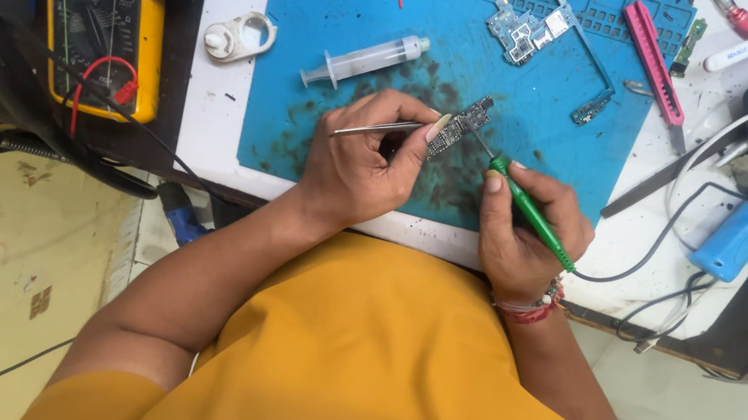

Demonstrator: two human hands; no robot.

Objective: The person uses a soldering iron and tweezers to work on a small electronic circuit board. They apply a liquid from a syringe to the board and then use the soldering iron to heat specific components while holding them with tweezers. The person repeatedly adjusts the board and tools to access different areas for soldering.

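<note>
Yellow-sleeved arms are reaching over a blue mat (344, 149) on the surface, where the left hand (357, 162) is gripping tweezers (376, 127) and a small circuit board (457, 128). Right hand (518, 229) fingers are closing around a green soldering iron (528, 211), its tip touching that board

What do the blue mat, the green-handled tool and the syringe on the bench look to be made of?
The blue mat looks like matte rubber or silicone, with moulded compartments and dark stains. The green-handled tool in the right hand seems glossy plastic with a thin metal tip. The syringe looks like clear plastic, being translucent.
</note>
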